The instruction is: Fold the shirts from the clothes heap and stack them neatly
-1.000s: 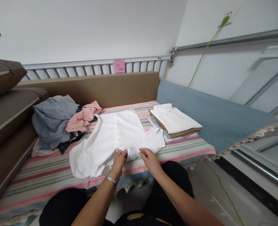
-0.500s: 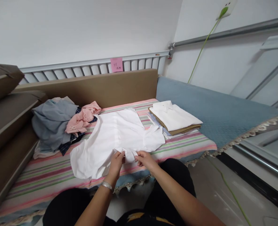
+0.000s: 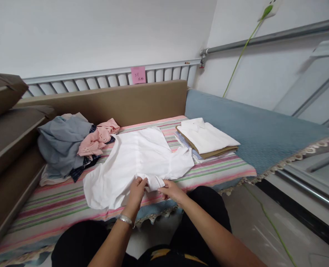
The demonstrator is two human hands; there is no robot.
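A white shirt lies spread out on the striped cover, its sleeves out to either side and its near edge toward me. My left hand, with a silver bracelet at the wrist, pinches the collar area at that near edge. My right hand pinches the same raised fold a little farther right, at the collar's end. Between the two hands the white cloth is lifted and bunched slightly. The fingertips of both hands are partly hidden by the fabric.
At right lies a neat stack of folded clothes, white on top. A loose heap holds a grey-blue garment and a pink one. Brown cushions line the left, a brown backrest the back. A blue padded cover extends right.
My right hand has shifted slightly along the collar, its fingers now placed differently on the cloth. The left hand keeps its hold. The view has tilted very slightly.
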